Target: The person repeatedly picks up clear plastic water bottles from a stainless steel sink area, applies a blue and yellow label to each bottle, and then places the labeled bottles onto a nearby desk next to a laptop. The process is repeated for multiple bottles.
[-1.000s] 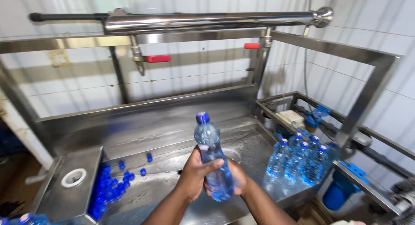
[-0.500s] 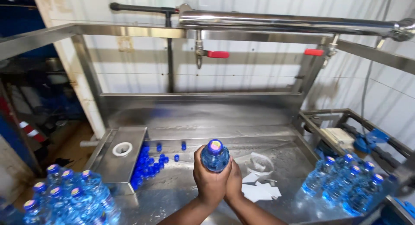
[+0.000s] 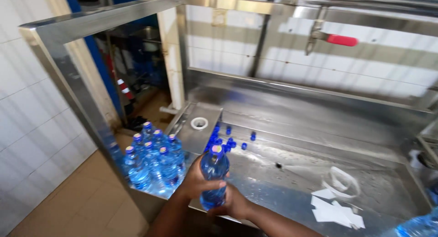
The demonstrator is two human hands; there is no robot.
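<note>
A blue plastic water bottle [image 3: 215, 169] with a blue cap is held upright over the front edge of the wet steel basin [image 3: 319, 141]. My left hand [image 3: 195, 182] wraps its side from the left. My right hand [image 3: 233, 203] grips its base from below and the right. To the left of the bottle a group of several capped blue bottles [image 3: 153, 162] stands together on a lower ledge. Loose blue caps [image 3: 228, 139] lie heaped in the basin just behind the held bottle.
A roll of white tape [image 3: 199, 123] rests on a small steel shelf. White paper pieces [image 3: 335, 209] and a clear plastic ring lie at the right of the basin. A red-handled valve [image 3: 340, 39] hangs from the pipe above. More bottles [image 3: 417, 225] show at bottom right.
The view has swung left, and the bottle in both hands has moved left toward the group of capped bottles. The bottles on the right have almost left the view.
</note>
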